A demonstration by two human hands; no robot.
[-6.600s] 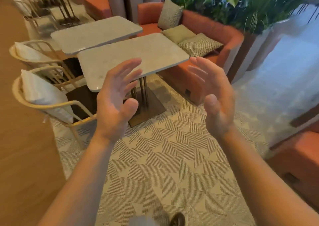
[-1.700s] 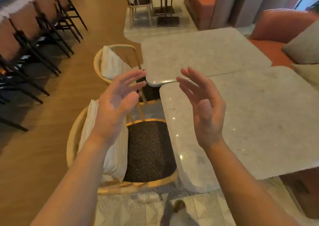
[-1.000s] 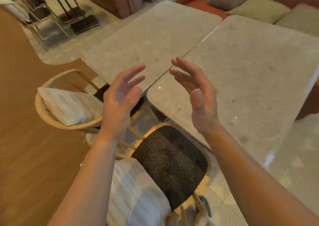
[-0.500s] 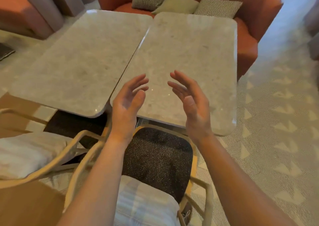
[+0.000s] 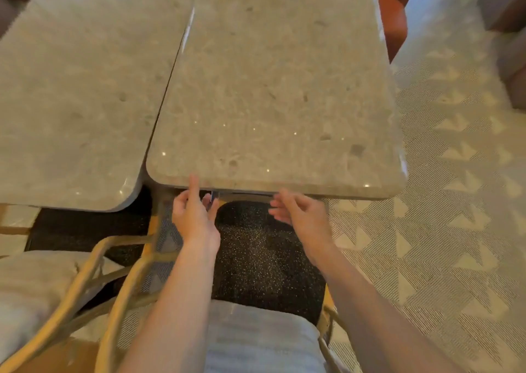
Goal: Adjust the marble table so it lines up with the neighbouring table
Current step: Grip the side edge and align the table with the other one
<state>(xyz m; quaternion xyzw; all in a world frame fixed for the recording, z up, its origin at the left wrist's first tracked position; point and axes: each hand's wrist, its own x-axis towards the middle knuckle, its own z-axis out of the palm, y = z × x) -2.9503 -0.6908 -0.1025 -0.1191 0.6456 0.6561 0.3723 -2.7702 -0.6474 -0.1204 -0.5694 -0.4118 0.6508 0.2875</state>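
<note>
1. Head view: the marble table point(image 5: 273, 88) is filling the upper middle, its pale speckled surface sitting edge to edge with the neighbouring table point(image 5: 74, 93) on the left along a thin dark seam.
2. The near edges are not matching: the neighbouring table's rounded corner is reaching lower in the picture than the marble table's corner.
3. The left hand point(image 5: 195, 213) is sitting at the marble table's near edge, 1 finger lying up against the rim and the others spread loosely below it, gripping nothing.
4. The right hand point(image 5: 299, 213) is hovering just under the same edge, fingers apart and curled, blurred, and contact with the rim is impossible to tell.
5. Below both hands a chair point(image 5: 256, 253) with a dark speckled seat is tucked against the table, a striped cushion point(image 5: 262, 341) lying at its back.
6. A 2nd chair point(image 5: 71, 287) is standing to the left, with a patterned carpet point(image 5: 441, 201) spreading out to the right.
</note>
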